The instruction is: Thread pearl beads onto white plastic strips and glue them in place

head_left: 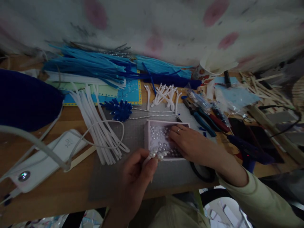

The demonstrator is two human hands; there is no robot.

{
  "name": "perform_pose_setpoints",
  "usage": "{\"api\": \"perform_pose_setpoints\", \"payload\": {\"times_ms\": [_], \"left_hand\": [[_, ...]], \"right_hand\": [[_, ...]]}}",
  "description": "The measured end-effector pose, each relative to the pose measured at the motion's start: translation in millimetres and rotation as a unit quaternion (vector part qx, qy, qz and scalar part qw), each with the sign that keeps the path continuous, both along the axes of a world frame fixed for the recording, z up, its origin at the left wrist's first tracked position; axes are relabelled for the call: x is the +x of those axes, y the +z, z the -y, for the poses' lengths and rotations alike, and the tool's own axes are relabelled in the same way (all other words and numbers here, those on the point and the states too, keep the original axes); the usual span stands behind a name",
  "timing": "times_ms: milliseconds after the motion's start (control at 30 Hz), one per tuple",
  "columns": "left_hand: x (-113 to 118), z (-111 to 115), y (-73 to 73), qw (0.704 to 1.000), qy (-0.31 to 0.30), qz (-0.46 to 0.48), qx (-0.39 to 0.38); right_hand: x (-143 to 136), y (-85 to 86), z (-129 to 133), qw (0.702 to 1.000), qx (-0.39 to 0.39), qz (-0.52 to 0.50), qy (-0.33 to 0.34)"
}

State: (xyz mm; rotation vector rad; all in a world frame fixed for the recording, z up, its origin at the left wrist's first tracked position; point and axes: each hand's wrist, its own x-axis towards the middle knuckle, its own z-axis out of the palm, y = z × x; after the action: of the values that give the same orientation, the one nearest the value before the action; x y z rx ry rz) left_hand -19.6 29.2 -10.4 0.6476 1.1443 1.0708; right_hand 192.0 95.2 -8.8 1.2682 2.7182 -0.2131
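Observation:
My left hand (pixel 140 174) is closed in a pinch on a white fuzzy stem (pixel 146 160) tipped with pearl beads (pixel 156 154), held over the near-left corner of a small box. This shallow pale box (pixel 146 134) contains many loose pearl beads (pixel 158 131) of mixed sizes. From the right, my right hand (pixel 184 139) reaches into the box with its fingers curled together and a ring on one. Its fingertips are hidden, so whatever they grip cannot be made out. Behind the box lie several white bead-tipped stems (pixel 166 95).
A blue fuzzy flower (pixel 118 110) and white pipe cleaners (pixel 99 126) lie left of the box, near a white power bank (pixel 45 161). Blue pipe cleaners (pixel 87 65) are heaped behind. Pliers (pixel 201 118), a glue gun (pixel 249 150) and a paper cup (pixel 204 71) stand or lie rightward.

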Motion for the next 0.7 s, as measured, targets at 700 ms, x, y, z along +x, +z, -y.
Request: {"api": "perform_pose_setpoints", "payload": {"times_ms": [700], "left_hand": [[18,-2,11.8,0.999,-0.031,0.029,-0.023]], "right_hand": [[-17,6.4,30,0.707,-0.077,-0.654,-0.259]]}}
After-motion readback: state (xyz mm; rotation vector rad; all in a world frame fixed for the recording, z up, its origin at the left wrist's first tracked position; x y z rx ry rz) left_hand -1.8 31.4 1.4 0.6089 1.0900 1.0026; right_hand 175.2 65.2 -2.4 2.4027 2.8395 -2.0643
